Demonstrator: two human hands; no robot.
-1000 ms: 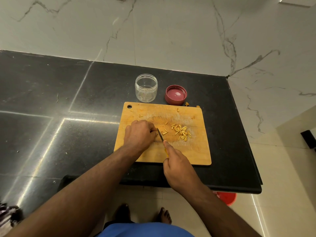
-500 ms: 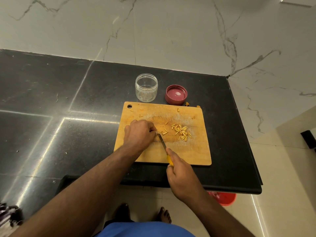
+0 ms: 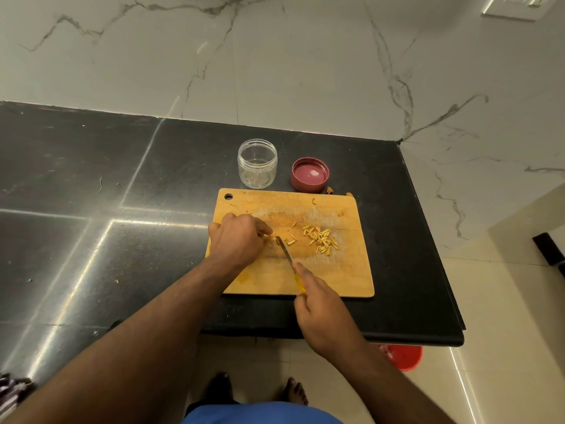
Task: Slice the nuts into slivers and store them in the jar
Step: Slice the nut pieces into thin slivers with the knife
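The left hand [image 3: 237, 240] pinches a nut on the wooden cutting board [image 3: 342, 270]; the right hand [image 3: 324, 310] grips a yellow-handled knife [image 3: 287, 255] beside pale nut slivers [image 3: 319, 238].

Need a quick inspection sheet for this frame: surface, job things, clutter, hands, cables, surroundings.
Surface: black counter, glossy, a few specks.
Job things: board at the counter's front edge; slivers piled on its right half; jar open and upright behind the board; lid upturned right of the jar.
Clutter: nut scraps by the board's far edge.
Hands: left hand pinches a nut on the board; right hand grips the knife, tip at the nut.
Cables: nothing seen.
Surroundings: marble wall, wall socket, red bucket on the floor.
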